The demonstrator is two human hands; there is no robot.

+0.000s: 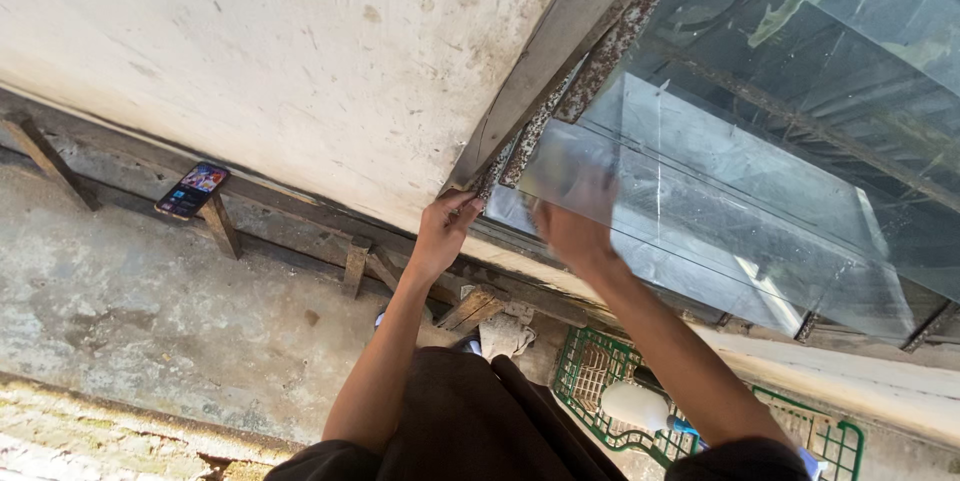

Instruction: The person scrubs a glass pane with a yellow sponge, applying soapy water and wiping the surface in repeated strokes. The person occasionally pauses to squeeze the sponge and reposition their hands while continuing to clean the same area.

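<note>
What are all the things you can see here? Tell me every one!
Glass pane: one, clear, right of middle, in the window opening.
Window frame: one, rusty grey metal, slanting down the middle.
Wall: one, dirty white, upper left.
Phone: one, dark with a lit colourful screen, on a ledge at left.
Basket: one, green wire, on the floor at lower right.
Bottle: one, white, inside the basket.
Floor: grey concrete, lower left.
Left hand: touching the frame's bottom end.
Right hand: flat against the glass pane.

Stained pale wall [300, 51] above a worn concrete floor [150, 311] — daylight.
</note>
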